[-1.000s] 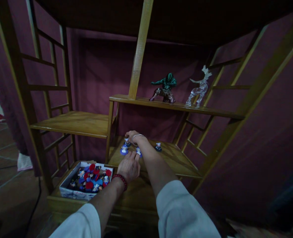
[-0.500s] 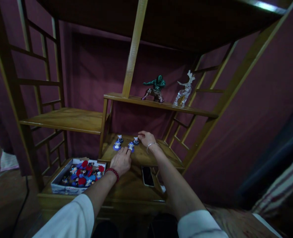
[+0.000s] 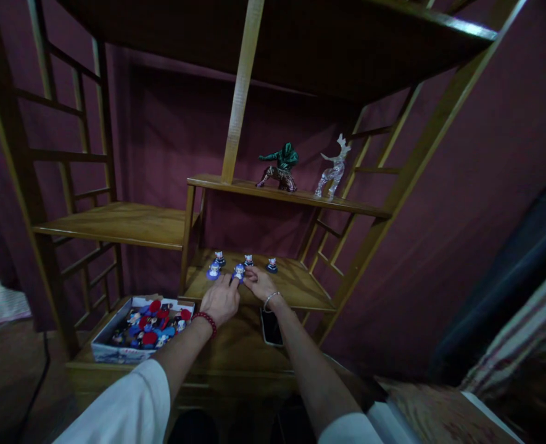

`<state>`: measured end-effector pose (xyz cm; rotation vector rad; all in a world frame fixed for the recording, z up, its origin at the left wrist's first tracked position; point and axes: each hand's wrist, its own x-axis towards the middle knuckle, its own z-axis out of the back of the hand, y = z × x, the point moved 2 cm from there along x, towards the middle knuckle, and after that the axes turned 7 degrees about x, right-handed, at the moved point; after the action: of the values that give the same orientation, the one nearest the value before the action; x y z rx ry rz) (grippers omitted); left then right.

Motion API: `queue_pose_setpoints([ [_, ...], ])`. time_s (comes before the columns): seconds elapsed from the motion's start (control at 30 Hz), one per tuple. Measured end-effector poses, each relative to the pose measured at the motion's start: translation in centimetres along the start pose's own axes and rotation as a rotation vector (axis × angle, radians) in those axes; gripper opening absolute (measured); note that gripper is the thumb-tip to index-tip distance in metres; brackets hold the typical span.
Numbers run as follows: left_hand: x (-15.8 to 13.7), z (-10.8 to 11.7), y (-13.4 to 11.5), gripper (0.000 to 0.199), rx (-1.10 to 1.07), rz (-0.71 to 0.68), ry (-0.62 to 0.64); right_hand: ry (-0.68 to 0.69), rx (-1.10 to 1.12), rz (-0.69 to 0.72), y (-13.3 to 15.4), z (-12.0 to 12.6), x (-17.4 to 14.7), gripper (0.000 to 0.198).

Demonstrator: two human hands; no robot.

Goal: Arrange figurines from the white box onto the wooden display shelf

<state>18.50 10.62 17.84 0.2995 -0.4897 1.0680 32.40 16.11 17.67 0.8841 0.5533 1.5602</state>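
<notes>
Several small figurines on blue bases stand on a low wooden shelf (image 3: 295, 290): one at the front left (image 3: 213, 270), one at the front middle (image 3: 239, 271), and others behind (image 3: 248, 261), (image 3: 271, 266). My left hand (image 3: 220, 300) and my right hand (image 3: 260, 282) meet at the front middle figurine, their fingertips touching it from either side. Whether either hand grips it is unclear. A red bead bracelet circles my left wrist and a thin silver bangle my right.
A white box (image 3: 115, 353) full of red and blue figurines sits at the lower left. A dark phone (image 3: 271, 327) lies on the bottom board. On the shelf above stand a green crouching statuette (image 3: 279, 166) and a clear deer (image 3: 332, 170).
My right hand pulled back from the rear figurines to the front middle one, next to my left hand. The view shifted slightly left and up.
</notes>
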Motion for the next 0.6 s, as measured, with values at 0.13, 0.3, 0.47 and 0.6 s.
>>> queue_pose_setpoints([
  [0.13,0.0,-0.2,0.0,0.025,0.006,-0.010,-0.005,0.055,0.027,0.019,0.3,-0.2,-0.5,0.047],
  [0.3,-0.1,-0.1,0.1,0.025,-0.015,-0.027,-0.040,0.046,-0.063,0.041,0.7,0.1,-1.0,0.048],
  [0.47,-0.1,0.0,0.1,0.025,-0.034,-0.039,-0.032,0.009,-0.134,0.036,1.1,0.1,-1.2,0.045],
  [0.6,0.0,-0.1,0.1,0.027,-0.034,-0.032,-0.020,-0.007,-0.176,0.030,1.5,0.3,-1.4,0.048],
])
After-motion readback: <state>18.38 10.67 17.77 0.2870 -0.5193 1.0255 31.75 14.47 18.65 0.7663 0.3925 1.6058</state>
